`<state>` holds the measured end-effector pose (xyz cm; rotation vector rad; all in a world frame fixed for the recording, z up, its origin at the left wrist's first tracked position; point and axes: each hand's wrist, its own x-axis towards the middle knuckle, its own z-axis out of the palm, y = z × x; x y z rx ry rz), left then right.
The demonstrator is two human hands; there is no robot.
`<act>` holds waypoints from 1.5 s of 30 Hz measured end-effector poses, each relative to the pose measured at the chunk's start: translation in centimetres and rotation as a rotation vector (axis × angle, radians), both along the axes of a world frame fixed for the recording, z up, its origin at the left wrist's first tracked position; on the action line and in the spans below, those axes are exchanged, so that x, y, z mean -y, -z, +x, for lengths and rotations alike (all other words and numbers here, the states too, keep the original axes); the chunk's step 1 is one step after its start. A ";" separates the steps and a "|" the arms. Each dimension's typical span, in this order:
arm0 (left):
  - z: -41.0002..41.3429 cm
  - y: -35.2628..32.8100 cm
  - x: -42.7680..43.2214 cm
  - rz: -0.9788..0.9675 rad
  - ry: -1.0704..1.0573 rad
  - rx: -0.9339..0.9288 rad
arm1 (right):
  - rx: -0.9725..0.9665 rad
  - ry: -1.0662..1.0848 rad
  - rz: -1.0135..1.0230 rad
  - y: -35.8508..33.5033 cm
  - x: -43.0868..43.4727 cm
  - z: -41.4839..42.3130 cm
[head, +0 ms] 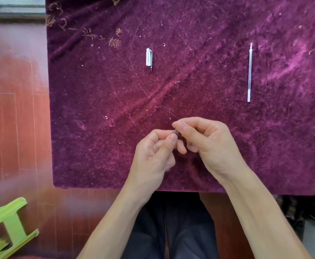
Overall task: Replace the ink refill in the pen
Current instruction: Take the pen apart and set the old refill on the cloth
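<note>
Both hands pinch a small dark pen part, mostly hidden.

Prob. a home: velvet-covered table, red wood floor, green plastic stool.

We see a small dark pen part pinched at six o'clock, mostly hidden. The clear pen cap lies flat at eleven o'clock. At two o'clock, well apart, rests the thin clear refill, tip pointing away.
</note>
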<state>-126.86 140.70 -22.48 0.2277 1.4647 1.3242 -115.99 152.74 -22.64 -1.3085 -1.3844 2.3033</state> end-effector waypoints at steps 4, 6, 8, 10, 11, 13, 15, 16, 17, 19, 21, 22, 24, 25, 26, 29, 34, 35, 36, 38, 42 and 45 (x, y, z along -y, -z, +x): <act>-0.1 0.2 0.2 -0.006 -0.021 0.030 | 0.027 -0.041 -0.042 0.1 -0.1 0.0; -0.2 0.3 0.2 -0.018 -0.012 0.021 | 0.043 -0.027 -0.056 0.1 -0.2 -0.2; -0.2 0.3 0.1 -0.017 -0.002 0.009 | 0.060 -0.016 -0.037 0.1 -0.3 -0.3; -0.3 0.3 0.1 -0.011 -0.004 0.009 | 0.071 -0.021 -0.019 0.1 -0.3 -0.4; -0.3 0.3 0.0 -0.007 -0.008 0.011 | 0.071 -0.030 -0.017 0.1 -0.4 -0.4; -0.4 0.3 0.0 0.005 -0.017 0.021 | 0.060 -0.050 -0.024 0.1 -0.6 -0.3; -0.4 0.2 0.0 0.018 -0.031 0.034 | 0.041 -0.063 -0.040 0.1 -0.8 -0.4; -0.4 0.2 0.0 0.022 -0.036 0.037 | 0.033 -0.065 -0.050 0.0 -0.9 -0.4; -0.4 0.2 -0.1 0.023 -0.039 0.038 | 0.030 -0.064 -0.058 0.1 -1.0 -0.5; -0.3 0.1 -0.1 0.016 -0.038 0.034 | 0.042 -0.062 -0.054 0.2 -1.1 -0.4; -0.3 0.1 -0.2 0.006 -0.032 0.026 | 0.057 -0.070 -0.036 0.4 -1.2 -0.4; -0.3 0.0 -0.3 0.003 -0.030 0.024 | 0.057 -0.072 -0.034 0.4 -1.2 -0.4; -0.3 0.0 -0.3 0.005 -0.027 0.025 | 0.041 -0.081 -0.039 0.4 -1.3 -0.4; -0.2 0.0 -0.4 0.010 -0.029 0.029 | 0.031 -0.088 -0.043 0.4 -1.4 -0.3; -0.2 0.0 -0.4 0.016 -0.034 0.036 | 0.022 -0.095 -0.050 0.4 -1.5 -0.2; -0.2 0.0 -0.4 0.032 -0.042 0.064 | 0.023 -0.103 -0.065 0.4 -1.8 -0.1; -0.2 0.0 -0.4 0.021 -0.029 0.061 | 0.018 -0.105 -0.047 0.5 -2.1 0.0; -0.2 0.1 -0.5 0.021 -0.028 0.062 | 0.015 -0.106 -0.046 0.6 -2.2 0.0; -0.1 0.1 -0.5 0.024 -0.029 0.067 | 0.014 -0.105 -0.046 0.6 -2.2 0.1; -0.1 0.1 -0.6 0.040 -0.038 0.084 | 0.021 -0.107 -0.041 0.7 -2.4 0.1; -0.2 0.1 -0.7 0.064 -0.045 0.099 | 0.021 -0.112 -0.055 0.7 -2.5 0.2; -0.2 0.0 -0.8 0.065 -0.044 0.098 | 0.020 -0.118 -0.061 0.7 -2.6 0.1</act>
